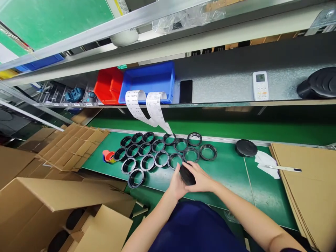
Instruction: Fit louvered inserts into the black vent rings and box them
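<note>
Between my left hand (176, 185) and my right hand (201, 178) is a round black part (187, 175), tilted and gripped by its sides. Its far face is turned from me, so I cannot tell whether it is a lid or a cup. Just beyond my fingers, several black rings (147, 162) stand in loose rows on the green workbench (223, 178). They have flanged rims and open middles. Farther right on the bench lies a similar round black piece (246, 147) with a closed top.
An open cardboard box (78, 196) with black parts inside stands at lower left, below cardboard dividers (70, 145). White paper (266, 164), a knife (283, 168) and cardboard sheets (309, 189) lie right. Above, a shelf holds a blue bin (147, 78), phone (186, 91) and remote (260, 86).
</note>
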{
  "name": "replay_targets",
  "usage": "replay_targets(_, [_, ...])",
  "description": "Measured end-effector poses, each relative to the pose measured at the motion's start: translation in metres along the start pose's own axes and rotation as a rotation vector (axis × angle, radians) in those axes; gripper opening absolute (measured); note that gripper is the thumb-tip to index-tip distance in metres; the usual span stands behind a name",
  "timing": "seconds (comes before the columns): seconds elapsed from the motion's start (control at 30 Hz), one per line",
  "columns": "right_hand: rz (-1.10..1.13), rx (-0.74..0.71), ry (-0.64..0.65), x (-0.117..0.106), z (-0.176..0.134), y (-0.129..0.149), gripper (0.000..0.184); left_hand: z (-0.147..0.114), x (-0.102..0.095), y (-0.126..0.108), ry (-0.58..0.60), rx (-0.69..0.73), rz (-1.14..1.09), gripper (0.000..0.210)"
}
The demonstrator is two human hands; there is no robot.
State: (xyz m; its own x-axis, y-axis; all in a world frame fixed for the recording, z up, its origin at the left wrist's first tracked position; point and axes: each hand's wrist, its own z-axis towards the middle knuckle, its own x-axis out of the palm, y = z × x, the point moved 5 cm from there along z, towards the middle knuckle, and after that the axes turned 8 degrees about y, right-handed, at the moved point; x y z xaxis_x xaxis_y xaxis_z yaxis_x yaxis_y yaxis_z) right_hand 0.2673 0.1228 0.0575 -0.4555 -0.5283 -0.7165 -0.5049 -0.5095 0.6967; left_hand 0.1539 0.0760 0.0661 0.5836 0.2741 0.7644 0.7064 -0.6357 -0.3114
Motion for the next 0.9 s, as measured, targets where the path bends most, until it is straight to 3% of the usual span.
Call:
replay_targets(0.13, [-0.224,0.501,-0.308,-0.045,0.024,-0.094,0.103,-0.011,-0.028,-0.022,-0.101,0.041,0.154,0.062])
replay_targets(0.2, [-0.344,0.64,-0.286,-0.054,0.031,-0.131,0.101,-0.021,-0.043,-0.03,-0.099,0.068,0.16,0.06])
replay_targets(0.27, [-0.416,0.642,-0.209,-0.048,0.034,-0.154,0.1,-0.035,-0.063,-0.033,-0.148,0.08,0.119,0.06])
replay_targets(0.37, [-0.507,0.631,-0.168,-0.022,0.022,-0.162,0.099,-0.061,-0.098,-0.033,-0.249,0.107,0.046,0.055])
replay_targets(0.47, [-0.625,0.581,-0.152,-0.001,0.005,-0.148,0.091,-0.088,-0.133,-0.028,-0.347,0.145,-0.01,0.048])
replay_targets(0.6, [-0.657,0.475,-0.307,-0.008,-0.007,-0.115,0.073,-0.111,-0.166,-0.02,-0.494,0.149,-0.041,0.041])
replay_targets(0.67, [-0.638,0.465,-0.376,-0.008,-0.007,-0.105,0.068,-0.111,-0.17,-0.018,-0.555,0.113,-0.018,0.037])
replay_targets(0.73, [-0.611,0.451,-0.326,0.005,-0.003,-0.103,0.065,-0.1,-0.164,-0.019,-0.593,0.062,0.093,0.033])
replay_targets(0.83, [-0.556,0.445,-0.16,0.02,0.005,-0.117,0.061,-0.057,-0.132,-0.027,-0.517,0.033,0.647,0.04])
replay_targets(0.9, [-0.546,0.505,-0.149,-0.003,-0.001,-0.14,0.056,-0.012,-0.095,-0.025,-0.383,0.091,1.026,0.053])
